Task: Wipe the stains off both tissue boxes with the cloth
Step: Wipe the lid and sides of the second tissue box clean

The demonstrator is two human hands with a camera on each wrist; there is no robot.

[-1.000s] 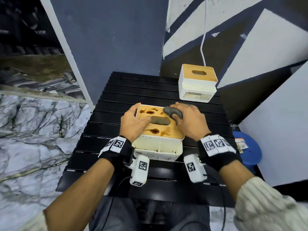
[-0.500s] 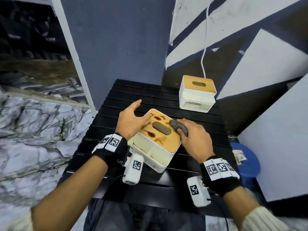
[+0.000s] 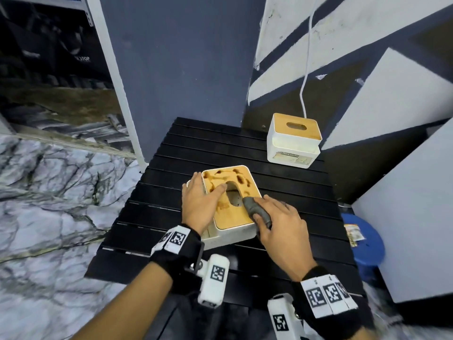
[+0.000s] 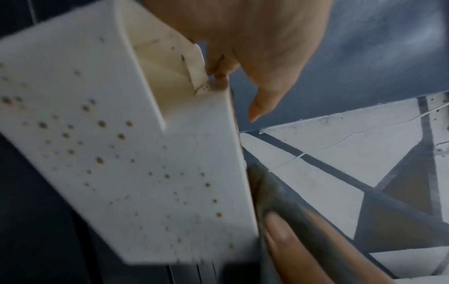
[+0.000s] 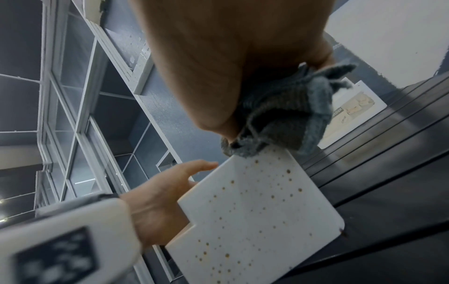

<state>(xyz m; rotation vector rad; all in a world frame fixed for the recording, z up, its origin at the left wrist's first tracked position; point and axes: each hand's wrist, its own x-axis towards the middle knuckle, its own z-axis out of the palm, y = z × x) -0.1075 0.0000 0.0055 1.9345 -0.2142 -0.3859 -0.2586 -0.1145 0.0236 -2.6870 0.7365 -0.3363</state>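
— While the left hand [image 3: 199, 204] lies flat, steadying the stained tissue box [image 3: 228, 204] mid-bench [image 3: 137, 212], which step?

— Wiping its lid: right hand [image 3: 282, 231] grips cloth [image 3: 257, 209]. Next, probably: sweep far stains. Second box [image 3: 293, 141]: far right corner.

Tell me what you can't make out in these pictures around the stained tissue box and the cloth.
- Near tissue box, head view: lid parts under the left hand and right hand are covered.
- Cloth: mostly hidden by the fingers.
- Far tissue box: label too small to read.
- Left wrist view: box side blurred.
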